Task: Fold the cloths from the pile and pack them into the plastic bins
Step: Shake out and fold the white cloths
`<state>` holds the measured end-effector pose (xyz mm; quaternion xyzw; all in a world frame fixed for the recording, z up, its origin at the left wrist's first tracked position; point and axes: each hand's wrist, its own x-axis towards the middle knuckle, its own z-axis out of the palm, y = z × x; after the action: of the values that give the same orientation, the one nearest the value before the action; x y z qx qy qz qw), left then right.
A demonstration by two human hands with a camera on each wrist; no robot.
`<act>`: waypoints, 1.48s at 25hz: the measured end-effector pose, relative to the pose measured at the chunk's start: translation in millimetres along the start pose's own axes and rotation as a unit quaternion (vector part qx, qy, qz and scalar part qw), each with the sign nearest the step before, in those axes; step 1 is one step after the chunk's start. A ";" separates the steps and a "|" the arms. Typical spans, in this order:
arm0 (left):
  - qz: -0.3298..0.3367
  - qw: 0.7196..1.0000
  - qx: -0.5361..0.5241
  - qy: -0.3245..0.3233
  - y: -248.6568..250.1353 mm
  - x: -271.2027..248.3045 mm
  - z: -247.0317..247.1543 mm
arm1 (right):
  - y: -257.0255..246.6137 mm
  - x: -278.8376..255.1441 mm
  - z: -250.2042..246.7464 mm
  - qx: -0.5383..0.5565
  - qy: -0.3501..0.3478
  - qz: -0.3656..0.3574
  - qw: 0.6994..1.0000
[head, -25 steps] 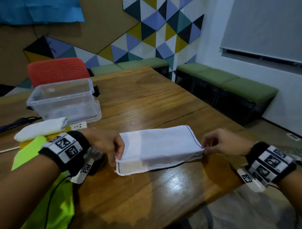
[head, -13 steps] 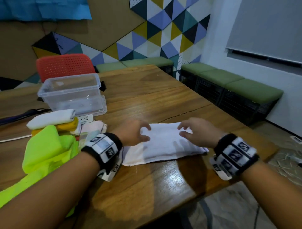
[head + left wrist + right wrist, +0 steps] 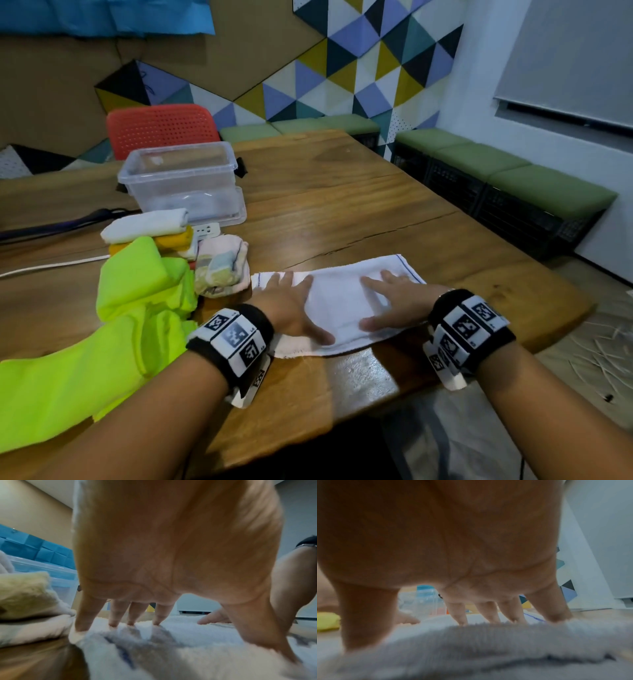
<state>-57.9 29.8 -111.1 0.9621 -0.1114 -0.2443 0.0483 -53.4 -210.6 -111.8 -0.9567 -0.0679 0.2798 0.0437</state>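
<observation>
A white cloth [image 3: 337, 301] with a thin blue stripe lies folded on the wooden table [image 3: 342, 205] near its front edge. My left hand [image 3: 291, 305] presses flat on the cloth's left part, fingers spread and straight. My right hand [image 3: 394, 301] lies flat on its right part the same way. Both wrist views show spread fingers [image 3: 118, 615] touching the white cloth [image 3: 471, 642]. A clear plastic bin [image 3: 181, 181] stands behind and to the left. The pile of cloths [image 3: 164, 240], white, yellow and pastel, sits between the bin and my left arm.
A neon green cloth [image 3: 120, 325] sprawls over the table's left front, under my left forearm. A red chair [image 3: 161, 128] stands behind the bin. A white power strip [image 3: 205, 230] and cables lie beside the pile. Green benches [image 3: 513, 171] line the right wall.
Both hands let go of the cloth's ends, where they pinched it a second ago, and moved inward onto its top. They now lie flat on it.
</observation>
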 end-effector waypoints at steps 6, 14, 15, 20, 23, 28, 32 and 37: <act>-0.033 0.999 -0.003 -0.023 4.5 -17.5 3.4 | -11.2 7.1 15.9 -0.035 -0.010 0.034 0.999; -0.041 0.998 0.018 -0.037 10.7 -24.8 3.0 | -12.7 5.7 12.3 -0.030 -0.023 0.031 0.999; -0.033 0.999 0.023 -0.027 8.7 -26.0 -1.6 | -12.5 3.8 10.2 -0.027 -0.018 0.025 0.999; 0.040 0.994 0.021 0.095 -12.4 -41.1 -26.2 | -29.2 -34.9 0.8 -0.015 0.153 -0.049 0.987; 0.048 0.996 0.040 0.064 -16.5 -57.7 -23.7 | -69.1 -74.9 25.0 -0.023 0.151 -0.164 0.975; 0.021 0.991 -0.132 0.012 -23.4 -72.8 -11.4 | -95.6 -93.9 79.6 -0.140 0.145 -0.197 0.959; 0.018 0.988 -0.151 -0.032 -30.9 -87.8 -11.3 | -74.7 -99.0 101.8 -0.117 0.218 -0.264 0.932; 0.090 0.993 -0.050 -0.066 -49.8 -102.9 2.8 | -49.3 -106.8 124.6 0.017 0.317 -0.316 0.894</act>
<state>-137.9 102.5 -73.6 0.9264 -0.1877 -0.3071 0.1108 -215.1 -172.7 -153.9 -0.9218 -0.3442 -0.0656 0.1657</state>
